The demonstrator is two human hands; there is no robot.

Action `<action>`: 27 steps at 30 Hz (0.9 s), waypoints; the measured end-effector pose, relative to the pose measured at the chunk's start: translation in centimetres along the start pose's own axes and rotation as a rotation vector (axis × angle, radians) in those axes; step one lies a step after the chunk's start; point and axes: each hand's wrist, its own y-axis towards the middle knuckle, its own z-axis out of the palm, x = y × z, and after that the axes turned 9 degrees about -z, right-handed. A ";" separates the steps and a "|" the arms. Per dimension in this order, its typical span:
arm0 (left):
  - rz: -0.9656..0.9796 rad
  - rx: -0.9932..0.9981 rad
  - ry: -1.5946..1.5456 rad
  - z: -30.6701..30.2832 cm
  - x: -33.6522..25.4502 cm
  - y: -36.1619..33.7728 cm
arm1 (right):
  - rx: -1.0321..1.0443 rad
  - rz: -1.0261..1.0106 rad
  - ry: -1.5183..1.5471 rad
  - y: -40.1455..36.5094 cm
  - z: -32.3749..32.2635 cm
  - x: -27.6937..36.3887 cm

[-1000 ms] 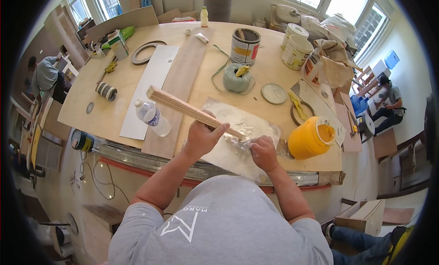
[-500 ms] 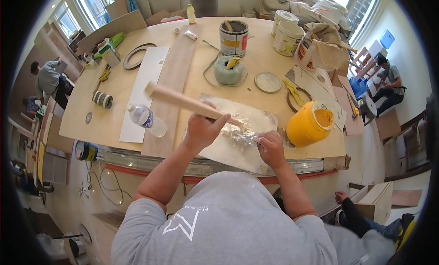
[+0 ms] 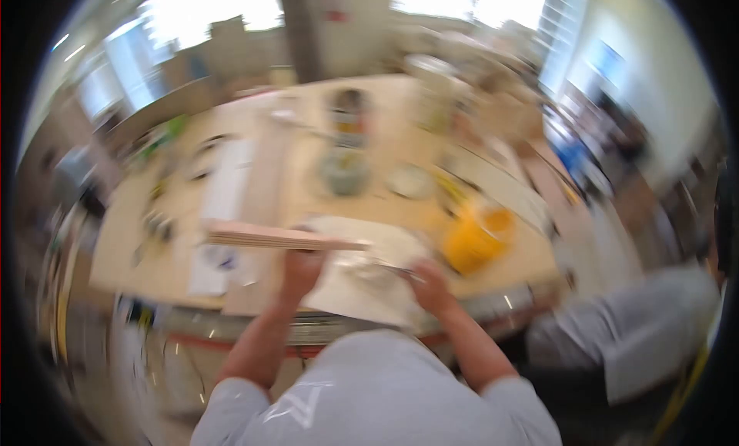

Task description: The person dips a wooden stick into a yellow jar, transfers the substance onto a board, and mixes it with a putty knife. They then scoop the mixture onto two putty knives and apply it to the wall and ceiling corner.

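Head view, badly smeared by motion, showed both bare forearms reaching forward from a grey shirt to the near edge of the surface [image 3: 385,150]. The left hand [image 3: 300,269] was raised just above that edge, its fingers wrapped shut around a wooden strip [image 3: 281,237]. The strip lay almost level and ran from the hand out toward the left edge, while its right end reached over a pale board [image 3: 346,296]. That board lay at the near edge, tilted, with its lower corner hanging past the rim.

The right hand [image 3: 431,288] sat lower and to the right, at the board's right side, with the wrist bent inward. Its fingers were curled closed on the end of a thin tool [image 3: 392,270], which pointed left across the board toward the strip's end. The blur hid how the fingertips lay on it.

Just beyond the right hand, a yellow bucket [image 3: 473,242] stood near the right part of the near edge, close to the board but apart from it. Toward the middle of the surface were a grey-green round lump [image 3: 344,171] and a flat round lid [image 3: 410,182], with a tin can [image 3: 350,115] behind them toward the far edge. A long veneer sheet [image 3: 265,173] and a white panel [image 3: 223,188] ran from the far edge toward the near one, passing under the strip. Off the right corner, another person's grey sleeve [image 3: 639,338] came close to the right elbow.
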 end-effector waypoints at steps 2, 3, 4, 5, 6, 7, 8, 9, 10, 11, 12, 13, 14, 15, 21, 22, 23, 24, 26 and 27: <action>0.127 -0.086 -0.167 0.7 1.9 0.2 | 0.071 -0.385 -0.620 -3.2 -0.8 -3.3; -0.022 -0.129 -0.127 -0.3 -0.5 0.2 | 0.059 -0.058 -0.194 -3.6 -0.1 -5.5; -0.176 -0.108 -0.150 -1.3 -1.7 0.2 | -0.090 0.254 0.215 -3.9 0.6 -7.8; -0.084 -0.207 -0.078 -1.5 -1.0 0.4 | -0.157 0.323 0.197 -2.5 -2.7 -6.9; -0.160 -0.183 -0.166 -1.7 -0.9 0.3 | -0.303 0.330 0.406 -3.0 -2.7 -9.2; -0.208 -0.159 -0.104 -3.1 -2.5 0.0 | -0.276 0.326 0.578 -0.9 -2.0 -9.3; -0.209 -0.247 -0.073 -4.0 -2.1 -0.4 | -0.269 0.351 0.717 -0.4 -2.2 -8.7; -0.208 -0.317 -0.042 -4.0 -1.7 -0.4 | -0.277 0.386 0.848 0.0 -3.0 -8.3; -0.199 -0.351 -0.019 -3.3 -1.5 -0.1 | -0.315 0.435 0.960 -0.5 -4.7 -8.0; -0.173 -0.492 -0.033 -2.7 -0.9 -0.3 | -0.404 0.497 1.043 -2.5 -7.3 -7.5; -0.311 -0.340 -0.063 -3.2 0.2 0.0 | -0.413 0.586 0.935 -4.1 -8.0 -9.5; -0.182 -0.403 -0.043 -2.9 2.2 0.4 | -0.394 0.615 0.853 -4.0 -9.0 -7.8; -0.208 -0.408 -0.042 -3.3 1.0 0.5 | -0.374 0.645 0.771 -3.7 -10.0 -6.2; -0.234 -0.413 -0.041 -3.6 -0.3 0.6 | -0.378 0.632 0.694 -3.9 -11.0 -5.7; -0.214 -0.382 -0.523 4.0 -9.7 2.4 | -0.486 0.555 0.975 -4.9 -13.9 -5.5; -0.220 -0.373 -0.549 4.9 -10.6 3.4 | -0.436 0.525 0.963 -4.1 -13.8 -5.3; -0.207 -0.246 -0.522 6.4 -11.9 3.7 | -0.394 0.512 0.960 -4.4 -14.6 -5.3; -0.202 -0.177 -0.504 8.2 -13.1 4.1 | -0.370 0.484 0.896 -4.6 -15.0 -5.2; -0.097 0.036 -0.379 11.9 -15.9 5.0 | -0.317 0.423 0.768 -4.6 -16.2 -5.2; -0.021 0.121 -0.336 14.1 -17.5 5.4 | -0.301 0.420 0.739 -4.4 -16.7 -5.5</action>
